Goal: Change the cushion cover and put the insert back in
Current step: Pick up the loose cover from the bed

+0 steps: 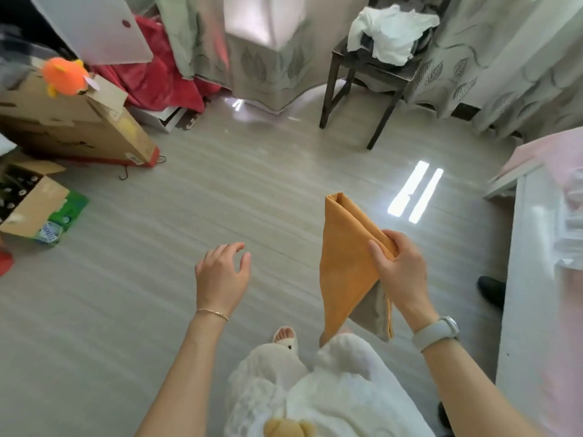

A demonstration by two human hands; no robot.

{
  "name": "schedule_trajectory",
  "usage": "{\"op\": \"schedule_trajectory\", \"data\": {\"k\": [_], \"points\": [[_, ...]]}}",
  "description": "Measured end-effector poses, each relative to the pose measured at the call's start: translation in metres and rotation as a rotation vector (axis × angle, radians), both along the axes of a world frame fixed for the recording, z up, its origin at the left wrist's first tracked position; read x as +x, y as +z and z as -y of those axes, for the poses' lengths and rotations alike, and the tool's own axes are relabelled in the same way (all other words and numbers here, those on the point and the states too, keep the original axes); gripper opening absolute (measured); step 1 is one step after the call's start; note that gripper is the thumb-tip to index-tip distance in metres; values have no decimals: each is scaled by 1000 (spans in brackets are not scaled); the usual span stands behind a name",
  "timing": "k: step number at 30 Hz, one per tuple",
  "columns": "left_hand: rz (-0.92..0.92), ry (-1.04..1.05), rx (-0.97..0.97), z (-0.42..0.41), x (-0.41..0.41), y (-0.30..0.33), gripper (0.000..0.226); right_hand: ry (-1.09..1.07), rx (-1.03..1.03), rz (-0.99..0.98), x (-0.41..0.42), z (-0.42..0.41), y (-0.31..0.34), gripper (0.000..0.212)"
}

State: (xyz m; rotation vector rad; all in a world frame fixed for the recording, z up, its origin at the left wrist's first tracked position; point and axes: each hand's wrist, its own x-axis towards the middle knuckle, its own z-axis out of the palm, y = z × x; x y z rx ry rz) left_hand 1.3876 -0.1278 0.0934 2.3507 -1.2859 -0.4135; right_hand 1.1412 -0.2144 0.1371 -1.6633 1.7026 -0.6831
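Two bare hands in view, well apart, both over the pale wood-look floor (157, 279). Right hand (399, 269) grips a folded orange fabric cushion cover (344, 257) at its right edge, thumb across the front, fingers curled behind; cover hangs in the air with one folded corner pointing up and a grey inner face showing at the lower right. Light grey band watch (437, 331) on the right wrist. Left hand (220, 275) holds nothing, fingers spread and loosely bent, palm down, thin gold bracelet (213, 313) on the wrist. Cover is between the hands' level and the floor, right of centre, not touching the white bed frame (533, 310) at far right. Dark wooden chair (369, 77) with crumpled white cloth (392, 31) stands at top right; cardboard boxes (79, 127) and an orange plush toy (64, 76) at left. Cushion insert: cannot tell where it is
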Motion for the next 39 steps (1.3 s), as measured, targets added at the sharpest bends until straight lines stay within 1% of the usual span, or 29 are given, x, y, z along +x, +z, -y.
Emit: {"op": "schedule_trajectory", "data": {"k": [5,8,11,14,19,24,29,35,36,39], "points": [[96,-207,19,102,13,-12,31,-143,12,9,7,72,-10,29],[134,-296,55,169,15,-20,37,-201,30,7,7,126,-25,29],[116,-305,92,238,15,-28,32,-235,48,12,6,189,-35,30],[99,-290,106,313,12,-29,42,-233,64,11,4,262,-39,30],[67,-304,95,433,6,-21,39,-227,42,-27,4,372,-30,28],[72,-315,79,531,12,-19,36,-248,39,-43,8,459,-30,29],[53,-383,69,636,16,-29,48,-307,62,-44,18,551,-39,27],[-21,-463,77,790,28,-37,27,-380,67,-53,36,682,-42,23],[-22,-470,63,816,31,-36,27,-388,67,-53,40,703,-40,23],[-8,-487,41,888,39,-23,41,-396,55,-51,50,767,-34,23]]}}
